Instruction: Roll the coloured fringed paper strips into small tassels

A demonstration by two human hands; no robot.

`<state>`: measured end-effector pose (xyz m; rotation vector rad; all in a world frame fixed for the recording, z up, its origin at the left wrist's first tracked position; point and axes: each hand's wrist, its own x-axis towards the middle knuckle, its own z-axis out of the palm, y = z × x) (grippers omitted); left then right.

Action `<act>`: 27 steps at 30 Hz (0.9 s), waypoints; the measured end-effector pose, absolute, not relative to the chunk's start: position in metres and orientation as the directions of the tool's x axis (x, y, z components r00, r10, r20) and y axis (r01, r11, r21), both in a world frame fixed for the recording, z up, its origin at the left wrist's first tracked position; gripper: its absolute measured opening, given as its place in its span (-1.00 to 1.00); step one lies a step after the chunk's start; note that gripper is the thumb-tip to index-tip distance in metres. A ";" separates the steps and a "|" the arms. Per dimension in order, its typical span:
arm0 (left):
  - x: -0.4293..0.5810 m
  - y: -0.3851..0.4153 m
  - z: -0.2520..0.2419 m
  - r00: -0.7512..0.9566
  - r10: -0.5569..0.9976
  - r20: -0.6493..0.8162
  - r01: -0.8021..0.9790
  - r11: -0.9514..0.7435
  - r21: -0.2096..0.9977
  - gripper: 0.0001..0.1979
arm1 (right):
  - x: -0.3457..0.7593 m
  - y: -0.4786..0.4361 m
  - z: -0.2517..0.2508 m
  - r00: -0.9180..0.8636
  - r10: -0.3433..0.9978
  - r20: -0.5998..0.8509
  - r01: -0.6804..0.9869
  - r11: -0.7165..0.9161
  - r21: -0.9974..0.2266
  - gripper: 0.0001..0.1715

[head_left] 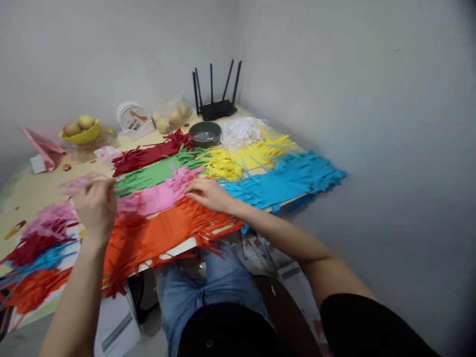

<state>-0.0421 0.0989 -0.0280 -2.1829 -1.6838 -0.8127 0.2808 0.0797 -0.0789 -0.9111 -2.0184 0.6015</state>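
The left hand (94,208) is raised at the left of the frame with its fingers closed on a pink strip (80,182). The strip is blurred, but it shows as a thin pale band running left from the fingertips. The right hand (210,193) lies flat at the middle of the frame, fingers spread and pointing left. Its palm presses down where the pink pile (159,194) meets the orange pile (156,235); it grips nothing.

The two hands are well apart, and the pink pile stretches between them. Its long axis runs from lower left to upper right, roughly along the line from one hand to the other. The right hand touches the frayed far end of the pile and the left hand is at its near end.

All the piles are thin cut paper, matte and limp, in long narrow ribbons with ragged ends. Beyond the pink lie green strips (156,172) and dark red strips (148,154). To the right are yellow strips (238,158) and blue strips (286,181), which hang over the bench (40,186) edge. A mixed bundle (40,238) lies at the lower left. At the back stand a dark bowl (205,133), white shreds (241,131), a black router (217,106) and a yellow bowl (80,134) holding rounded produce.
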 end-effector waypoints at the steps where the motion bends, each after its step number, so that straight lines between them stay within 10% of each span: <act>1: -0.041 0.106 -0.039 0.230 0.852 0.471 0.945 -0.310 0.100 -0.75 | 0.307 0.084 -0.082 -0.391 0.798 0.459 0.517 0.603 -0.607 -0.78; 5: -0.009 0.131 -0.072 0.443 0.886 0.137 0.892 -0.451 0.037 -0.75 | 0.421 0.106 -0.084 -0.228 0.954 0.192 0.924 0.275 -0.266 -0.63; 10: 0.115 0.156 -0.053 0.653 0.699 0.292 0.702 -0.703 0.114 -0.71 | 0.503 0.128 -0.099 -0.229 0.973 0.001 0.965 0.227 -0.131 -0.57; 18: 0.358 0.180 -0.075 0.792 0.610 -0.016 0.580 -0.745 0.328 -0.66 | 0.522 0.155 -0.116 -0.241 0.969 -0.045 0.969 0.237 -0.074 -0.67; 27: 0.374 0.218 -0.105 0.647 0.749 -0.139 0.741 -0.575 0.346 -0.71 | 0.537 0.160 -0.115 -0.224 0.975 -0.004 0.967 0.221 -0.130 -0.76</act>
